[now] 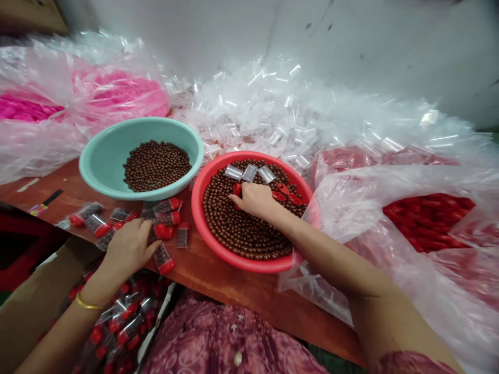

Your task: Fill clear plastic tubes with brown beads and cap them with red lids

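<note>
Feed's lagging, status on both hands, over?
Left hand resting on filled vials. Right hand in red basin, gripping red cap among beads. Nothing blocking.

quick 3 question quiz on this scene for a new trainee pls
1. True or false: the right hand is inside the red basin.
2. Which things lie at the left hand on the table? A scissors, B red-capped tubes, C paper cups.
3. Count the uncapped clear tubes lying in the red basin, just beyond the right hand's fingers.

Key: 1 true; 2 B; 3 three.
</note>
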Tool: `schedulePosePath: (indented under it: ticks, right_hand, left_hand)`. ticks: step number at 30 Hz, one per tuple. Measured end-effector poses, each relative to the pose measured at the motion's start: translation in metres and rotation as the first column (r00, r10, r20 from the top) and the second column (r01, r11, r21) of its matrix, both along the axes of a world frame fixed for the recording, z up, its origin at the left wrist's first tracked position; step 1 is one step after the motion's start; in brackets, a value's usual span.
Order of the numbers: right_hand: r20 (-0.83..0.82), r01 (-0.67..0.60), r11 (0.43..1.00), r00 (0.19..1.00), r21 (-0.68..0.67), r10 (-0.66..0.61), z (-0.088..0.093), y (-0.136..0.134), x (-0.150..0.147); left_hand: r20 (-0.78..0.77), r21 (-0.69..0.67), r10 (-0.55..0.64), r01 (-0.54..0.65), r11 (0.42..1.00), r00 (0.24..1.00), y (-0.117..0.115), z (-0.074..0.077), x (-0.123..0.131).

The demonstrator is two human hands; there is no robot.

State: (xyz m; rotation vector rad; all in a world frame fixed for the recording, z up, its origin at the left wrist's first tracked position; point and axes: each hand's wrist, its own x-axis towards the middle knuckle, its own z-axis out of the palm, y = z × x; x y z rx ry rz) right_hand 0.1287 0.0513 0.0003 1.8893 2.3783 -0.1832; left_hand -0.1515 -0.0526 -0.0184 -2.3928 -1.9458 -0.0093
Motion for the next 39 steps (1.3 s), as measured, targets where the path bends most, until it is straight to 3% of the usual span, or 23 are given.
schedulePosePath:
  ticks: [2,5,7,9,10,12,15,17,19,22,26,28,30,31,32,34,36,39]
  right_hand:
    - [0.018,-0.053,0.999,0.998,0.002,0.053,-0.004,0.002,-0.001]
    - [0.034,-0.099,0.995,0.994,-0.029,0.100,0.000,-0.003,0.009]
    - [0.029,-0.081,0.996,0.996,-0.039,0.082,0.007,-0.010,0.021]
    - [0.000,-0.033,0.999,0.999,-0.027,0.033,0.012,-0.020,0.036]
    - [-0.033,-0.009,1.000,0.999,-0.016,0.009,0.012,-0.024,0.045]
    - [-0.158,0.021,1.000,0.987,-0.006,-0.022,0.009,-0.031,0.061]
    - [-0.432,0.032,0.998,0.900,-0.050,-0.051,-0.004,-0.034,0.081]
    - [-0.592,0.020,0.995,0.803,-0.098,-0.074,-0.013,-0.033,0.089]
    - [-0.690,0.013,0.993,0.719,-0.114,-0.088,-0.020,-0.031,0.093]
    - [-0.754,0.046,0.994,0.648,-0.102,-0.107,-0.021,-0.030,0.095]
    - [-0.779,0.054,0.992,0.616,-0.110,-0.120,-0.018,-0.031,0.096]
    - [-0.787,0.062,0.993,0.604,-0.105,-0.121,-0.017,-0.032,0.096]
    - [-0.800,0.076,0.992,0.588,-0.097,-0.123,-0.016,-0.032,0.096]
    - [-0.803,0.083,0.992,0.583,-0.092,-0.123,-0.016,-0.032,0.096]
    - [-0.803,0.090,0.992,0.584,-0.086,-0.123,-0.015,-0.031,0.096]
    - [-0.799,0.104,0.992,0.591,-0.068,-0.116,-0.015,-0.031,0.096]
    - [-0.802,0.111,0.992,0.587,-0.060,-0.114,-0.014,-0.030,0.096]
    - [-0.810,0.116,0.992,0.575,-0.058,-0.114,-0.015,-0.030,0.096]
  left_hand:
    - [0.045,0.063,-0.083,0.080,0.995,0.996,0.007,0.016,0.015]
    - [0.112,0.134,-0.212,0.196,0.971,0.971,0.024,0.044,0.060]
    - [0.153,0.067,-0.253,0.245,0.967,0.955,0.043,0.055,0.094]
    - [0.232,-0.063,-0.212,0.232,0.971,0.949,0.070,0.055,0.125]
    - [0.299,-0.147,-0.160,0.211,0.966,0.941,0.086,0.051,0.137]
    - [0.451,-0.384,0.078,0.114,0.916,0.889,0.117,0.040,0.155]
    - [0.564,-0.697,0.527,0.023,0.717,0.636,0.151,0.025,0.171]
    - [0.597,-0.747,0.663,0.011,0.665,0.452,0.162,0.019,0.177]
    - [0.642,-0.715,0.674,-0.032,0.698,0.365,0.164,0.016,0.184]
    - [0.698,-0.626,0.622,-0.119,0.771,0.356,0.161,0.011,0.194]
    - [0.754,-0.511,0.547,-0.197,0.837,0.365,0.157,0.008,0.198]
    - [0.746,-0.397,0.455,-0.224,0.890,0.487,0.153,0.014,0.190]
    - [0.637,-0.191,0.239,-0.150,0.970,0.733,0.144,0.027,0.178]
    - [0.518,-0.088,0.095,-0.057,0.994,0.850,0.137,0.035,0.172]
    - [0.362,-0.021,-0.046,0.057,0.998,0.931,0.131,0.044,0.166]
    - [0.045,-0.052,-0.259,0.262,0.964,0.965,0.117,0.060,0.158]
    - [-0.158,-0.217,-0.401,0.364,0.906,0.903,0.107,0.067,0.157]
    - [-0.229,-0.371,-0.532,0.432,0.822,0.815,0.099,0.057,0.166]
